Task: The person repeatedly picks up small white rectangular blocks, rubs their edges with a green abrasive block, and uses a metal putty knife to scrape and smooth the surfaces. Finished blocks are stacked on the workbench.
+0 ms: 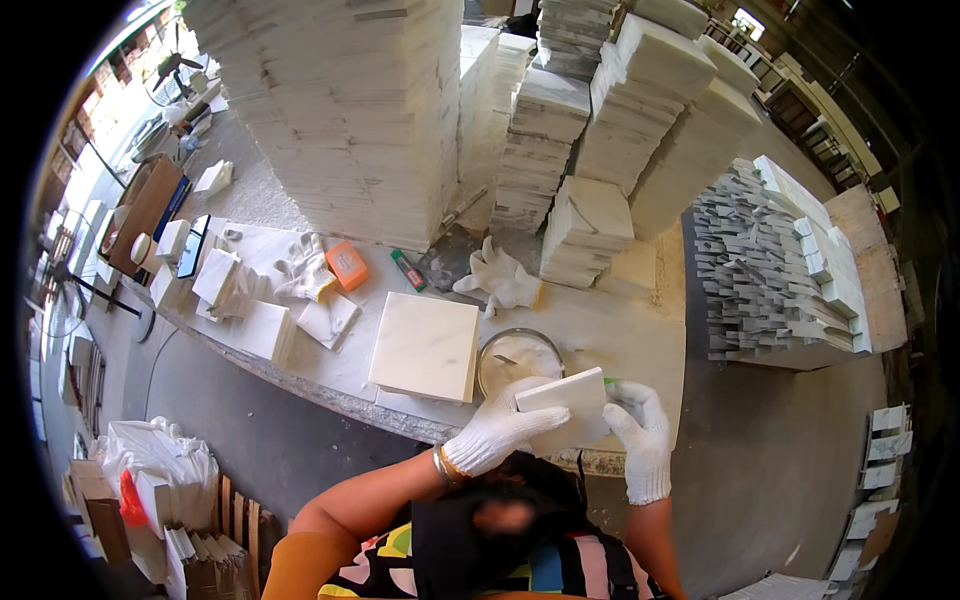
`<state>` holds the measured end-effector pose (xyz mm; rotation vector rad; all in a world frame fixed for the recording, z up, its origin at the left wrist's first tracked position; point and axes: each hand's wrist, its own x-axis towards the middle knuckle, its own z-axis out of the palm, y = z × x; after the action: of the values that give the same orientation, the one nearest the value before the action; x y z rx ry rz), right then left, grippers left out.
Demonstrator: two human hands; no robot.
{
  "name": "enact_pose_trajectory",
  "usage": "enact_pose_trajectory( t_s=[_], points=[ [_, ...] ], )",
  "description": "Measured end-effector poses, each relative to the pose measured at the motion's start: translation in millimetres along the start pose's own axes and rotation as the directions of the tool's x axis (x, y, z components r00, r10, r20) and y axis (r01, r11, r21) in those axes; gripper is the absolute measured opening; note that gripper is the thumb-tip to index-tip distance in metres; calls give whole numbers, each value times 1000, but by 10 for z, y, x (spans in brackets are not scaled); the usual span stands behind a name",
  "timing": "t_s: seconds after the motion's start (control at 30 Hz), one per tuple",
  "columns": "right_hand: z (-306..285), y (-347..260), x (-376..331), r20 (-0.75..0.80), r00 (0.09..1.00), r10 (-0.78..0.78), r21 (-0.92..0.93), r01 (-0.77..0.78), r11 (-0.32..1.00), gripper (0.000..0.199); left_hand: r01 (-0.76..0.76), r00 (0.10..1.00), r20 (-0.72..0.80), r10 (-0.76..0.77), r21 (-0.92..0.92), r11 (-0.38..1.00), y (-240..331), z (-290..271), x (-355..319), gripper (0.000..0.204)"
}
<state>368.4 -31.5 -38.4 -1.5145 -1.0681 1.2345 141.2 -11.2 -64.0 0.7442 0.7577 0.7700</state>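
Observation:
A white knit glove covers my left hand (pixel 505 428), which grips a white marble tile (pixel 572 402) by its left side, tilted above the bench's near edge. My right hand (pixel 642 440), gloved the same way, is curled at the tile's right edge. Between its thumb and fingers a thin green thing (pixel 612 381) shows; most of it is hidden. Just beyond the tile lies a round metal-rimmed dish (pixel 481 370) of pale material, with a small flat piece inside. Left of the dish sits a short stack of square white tiles (pixel 425 345).
Across the bench (pixel 640 345) lie a spare glove (pixel 503 277), another glove (pixel 303 268), an orange block (pixel 347 264), a green box (pixel 408 270) and a phone (pixel 194 246). Tall tile stacks (pixel 330 120) rise behind. A pallet of stone pieces (pixel 760 270) stands right.

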Motion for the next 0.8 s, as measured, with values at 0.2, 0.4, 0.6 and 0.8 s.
enact_pose_trajectory(
  t_s=[0.2,0.4,0.6,0.8],
  points=[
    [420,-518,150,144,783,-605,-599,555,576,62,-81,994,-46,97,267,960,3,18,-5,41],
    [771,-376,281,307,685,-660,-688,639,343,54,-35,997,-48,62,441,897,46,-26,-33,41],
    [175,-236,463,124,813,-569,-762,445,471,47,-19,997,-72,40,278,960,131,-84,-114,46],
    [70,-386,287,87,994,73,-62,-68,996,39,16,999,50,-13,-54,998,90,-125,-24,45]
  ],
)
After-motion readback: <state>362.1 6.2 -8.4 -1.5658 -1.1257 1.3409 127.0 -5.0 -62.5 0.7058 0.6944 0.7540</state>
